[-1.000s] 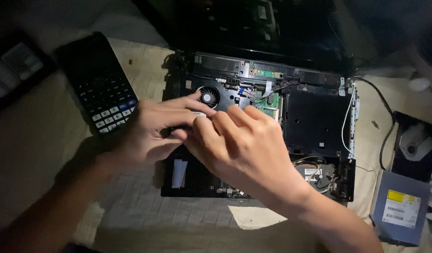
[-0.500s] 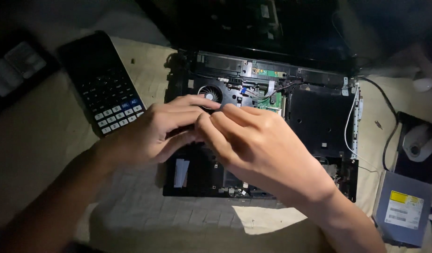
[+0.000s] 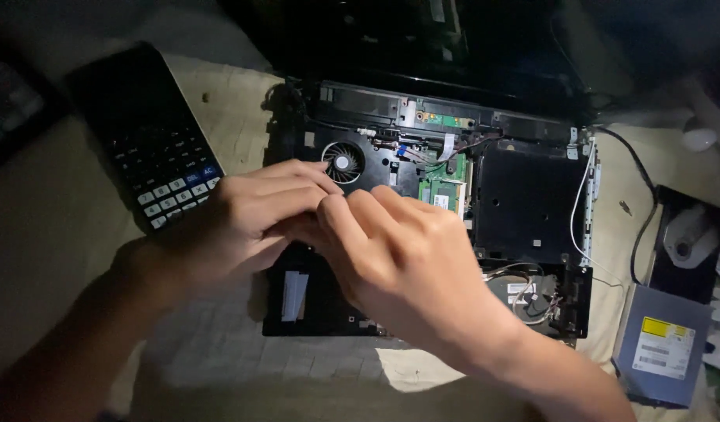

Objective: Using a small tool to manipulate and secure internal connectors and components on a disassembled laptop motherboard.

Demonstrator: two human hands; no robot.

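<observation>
We see an opened black laptop [image 3: 524,203], its fan [image 3: 343,162] and green boards bared, lying flat on the surface [image 3: 63,258], long axis left-right. Our left hand [image 3: 247,223] and right hand [image 3: 399,266] meet over it, fingers curled together; any pinch stays hidden.

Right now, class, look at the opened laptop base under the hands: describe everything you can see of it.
The opened laptop base is a black, plastic-looking shell lying flat on a pale cloth, its cover off. Exposed inside are a round cooling fan, a green circuit board, a dark square bay and loose white wires along the right side. The left hand and right hand rest over its middle, hiding what their fingers work on.
</observation>
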